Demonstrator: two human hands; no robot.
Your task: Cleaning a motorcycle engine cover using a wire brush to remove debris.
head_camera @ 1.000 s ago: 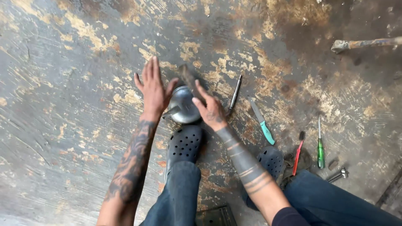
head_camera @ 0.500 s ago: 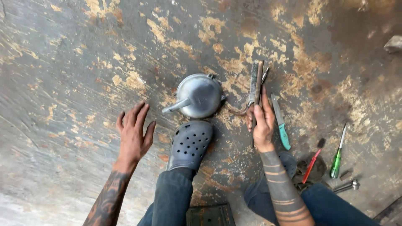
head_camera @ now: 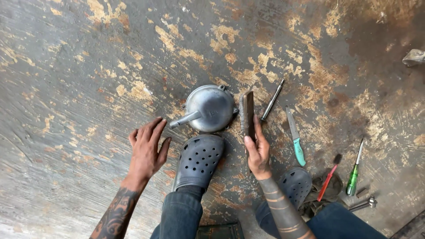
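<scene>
Nearest the camera are two denim knees and two dark perforated clogs (head_camera: 198, 160), toes pointing away over a worn, rust-blotched floor (head_camera: 79, 66). The left hand (head_camera: 147, 150) lies flat on that floor beside the left clog, fingers spread wide and holding nothing; its forearm is tattooed. The right hand (head_camera: 258, 152), with banded tattoos on the forearm, is closed round the lower end of a file (head_camera: 247, 116), a long, flat, dark bar with a rough grey face, held upright in the view so that its far end points away from the person. The file stands just right of the metal cover (head_camera: 209, 108), close to its rim; whether they touch cannot be told.

The cover sits on the floor just beyond the left clog's toe. It is a dull grey, domed, round casting with small lugs at its edge and a short tube sticking out to the lower left.

Right of the file lie a slim steel rod (head_camera: 272, 100), a teal-handled knife (head_camera: 295, 136), then a red-handled tool (head_camera: 328, 178) and a green-handled screwdriver (head_camera: 354, 170), well apart from the cover.
</scene>
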